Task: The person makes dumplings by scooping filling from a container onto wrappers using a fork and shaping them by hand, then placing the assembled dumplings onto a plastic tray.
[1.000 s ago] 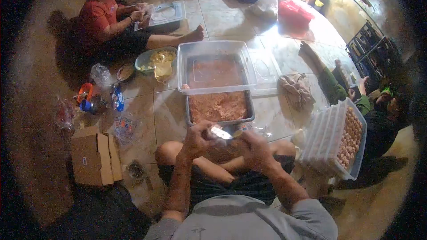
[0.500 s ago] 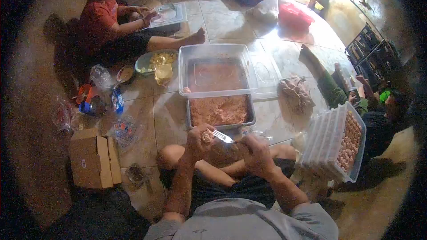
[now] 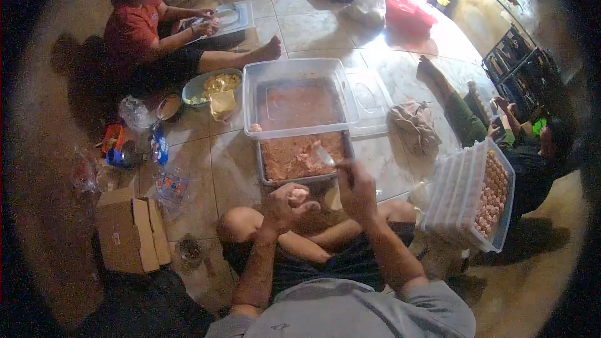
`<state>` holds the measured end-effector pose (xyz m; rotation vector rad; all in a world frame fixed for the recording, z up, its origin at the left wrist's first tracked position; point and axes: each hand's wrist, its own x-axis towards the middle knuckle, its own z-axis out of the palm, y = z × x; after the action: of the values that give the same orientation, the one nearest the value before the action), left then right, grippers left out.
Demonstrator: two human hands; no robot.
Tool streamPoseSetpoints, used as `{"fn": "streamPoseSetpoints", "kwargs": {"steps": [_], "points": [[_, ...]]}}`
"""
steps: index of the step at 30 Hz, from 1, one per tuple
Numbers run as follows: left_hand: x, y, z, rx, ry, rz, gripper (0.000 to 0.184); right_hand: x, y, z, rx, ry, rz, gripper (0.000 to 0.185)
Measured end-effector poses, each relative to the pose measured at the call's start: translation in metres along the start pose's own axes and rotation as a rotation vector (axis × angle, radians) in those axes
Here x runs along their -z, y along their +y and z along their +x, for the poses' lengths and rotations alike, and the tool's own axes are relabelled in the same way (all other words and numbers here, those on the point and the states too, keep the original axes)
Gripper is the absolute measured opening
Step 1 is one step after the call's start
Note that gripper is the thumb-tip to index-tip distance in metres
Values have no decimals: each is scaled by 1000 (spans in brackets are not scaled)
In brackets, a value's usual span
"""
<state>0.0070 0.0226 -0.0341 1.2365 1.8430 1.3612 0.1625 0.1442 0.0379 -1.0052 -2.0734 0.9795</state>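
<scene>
Fork (image 3: 324, 156) moved over mince (image 3: 285, 159); lump (image 3: 300, 194) — in left hand (image 3: 278, 208), against fingers (image 3: 290, 187).

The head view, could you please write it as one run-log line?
left hand: holding small pink lump | right hand: holding shiny metal utensil over reddish-brown minced mixture
</scene>
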Motion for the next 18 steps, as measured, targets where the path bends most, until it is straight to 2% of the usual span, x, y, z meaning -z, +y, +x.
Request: {"fn": "streamPoseSetpoints", "kwargs": {"steps": [1,2,3,4,6,9,11,12,13,14,16,17,18], "points": [[1,0,-2,7,-70,-100,35,-4,19,14,-8,5,-4,8],[1,0,-5,14,-139,-202,38,-16,53,30,71,-18,-156,11],[1,-6,-6,83,-210,-229,36,-25,85,39,155,-42,-308,14],[0,2,-4,79,-211,-234,36,-32,110,43,157,-41,-314,14],[2,22,-1,-18,-56,-215,35,-43,143,47,108,-351,-611,19],[11,12,4,-91,-96,-125,34,-8,85,51,13,-425,-642,21],[8,4,3,-22,-82,-151,34,13,42,35,-48,-459,-621,21],[5,-2,6,25,-72,-180,36,23,21,25,88,-401,-367,22],[-2,-12,11,-2,-82,-339,27,29,12,13,215,-335,-117,22],[-6,-22,12,3,-92,-342,27,27,12,-1,203,-333,-118,22],[-8,-20,23,-203,-15,-82,18,23,6,-25,319,-333,-136,20],[-9,-13,24,-162,-41,-103,13,29,2,-28,315,-326,-140,20],[-13,-15,24,-168,-40,-104,13,37,-8,-28,208,-309,-76,18]]}}
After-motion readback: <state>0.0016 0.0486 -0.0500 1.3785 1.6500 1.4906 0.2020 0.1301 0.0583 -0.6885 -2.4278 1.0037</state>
